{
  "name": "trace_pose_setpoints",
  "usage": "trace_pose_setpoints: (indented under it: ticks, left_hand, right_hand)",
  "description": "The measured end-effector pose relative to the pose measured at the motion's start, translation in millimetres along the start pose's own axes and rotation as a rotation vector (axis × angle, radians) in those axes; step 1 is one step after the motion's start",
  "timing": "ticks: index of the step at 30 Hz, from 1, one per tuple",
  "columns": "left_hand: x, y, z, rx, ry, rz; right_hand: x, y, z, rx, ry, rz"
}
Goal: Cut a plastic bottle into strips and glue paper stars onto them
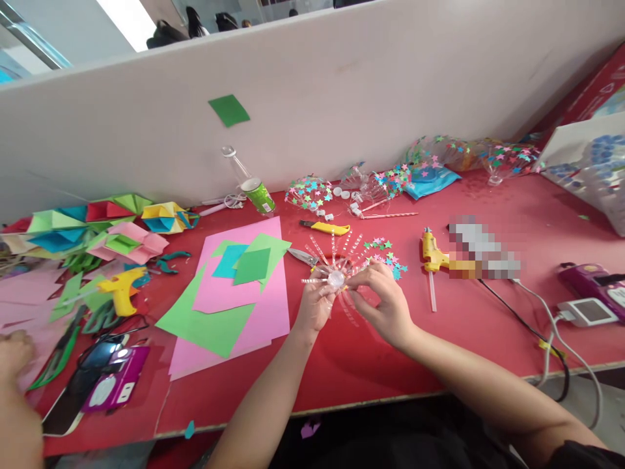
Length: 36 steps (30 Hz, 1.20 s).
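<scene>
A clear plastic bottle neck (336, 279), its body cut into thin strips that fan outward, is gripped in my left hand (313, 306). My right hand (385, 303) pinches at the strips on its right side with thumb and forefinger; whether a small star is between them I cannot make out. Just beyond my right hand lies a pile of loose paper stars (388, 257) in pink, green and blue. Scissors (303, 256), partly hidden behind the strips, lie to the left. Farther back is a yellow utility knife (331, 228).
Coloured paper sheets (215, 326) lie left of my hands. A yellow glue gun (432, 253) rests to the right, near cables. Along the partition stand a bottle (258, 195) and star-tipped plastic pieces (310, 192). Another person's hand (14, 355) is at the far left, near a phone (71, 397).
</scene>
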<state>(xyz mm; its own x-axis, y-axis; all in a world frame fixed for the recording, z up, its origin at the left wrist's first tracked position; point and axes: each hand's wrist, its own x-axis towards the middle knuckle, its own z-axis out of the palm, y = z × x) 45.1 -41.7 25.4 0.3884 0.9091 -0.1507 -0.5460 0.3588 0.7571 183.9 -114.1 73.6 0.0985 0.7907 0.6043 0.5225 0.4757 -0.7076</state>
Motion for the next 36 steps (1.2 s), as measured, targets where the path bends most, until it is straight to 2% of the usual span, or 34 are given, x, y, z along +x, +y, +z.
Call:
trace_pose_setpoints:
  ticks: [10, 20, 26, 32, 36]
  left_hand:
    - [-1.2, 3.2, 3.4, 0.026, 0.013, 0.006]
    - [3.4, -0.3, -3.9, -0.006, 0.042, 0.045]
    - [2.7, -3.0, -4.1, 0.054, 0.045, 0.068]
    - [0.8, -4.7, -3.6, 0.061, 0.022, 0.064]
    - [0.7, -3.5, -2.8, 0.052, 0.022, 0.070]
  right_hand:
    - [-0.1, 3.0, 0.2, -0.025, 0.001, -0.082]
    - [0.7, 2.2, -2.8, -0.017, 0.029, -0.007]
    - [2.2, 0.0, -4.9, 0.021, 0.040, 0.051]
    - [4.2, 2.0, -6.7, 0.001, 0.056, 0.019]
    - [4.1, 4.4, -6.9, -0.023, 0.021, -0.008]
